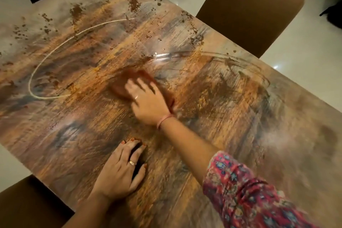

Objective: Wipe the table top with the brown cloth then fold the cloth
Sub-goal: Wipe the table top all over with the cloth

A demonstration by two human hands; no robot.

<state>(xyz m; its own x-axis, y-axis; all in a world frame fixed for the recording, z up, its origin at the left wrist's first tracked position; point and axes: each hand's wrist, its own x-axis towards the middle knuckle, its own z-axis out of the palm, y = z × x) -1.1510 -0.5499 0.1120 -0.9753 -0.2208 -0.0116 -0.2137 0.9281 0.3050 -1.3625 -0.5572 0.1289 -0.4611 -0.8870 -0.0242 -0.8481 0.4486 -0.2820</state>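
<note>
Right hand (146,100) presses flat, fingers spread, on brown cloth (120,87) mid-desk (240,116), left hand (120,170) braced open nearby; light pressure w/ blurred strokes could bunch cloth, miss spots.

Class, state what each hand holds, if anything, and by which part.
Right hand presses flat on the brown cloth, covering its middle. Left hand holds nothing, resting on the table.
</note>
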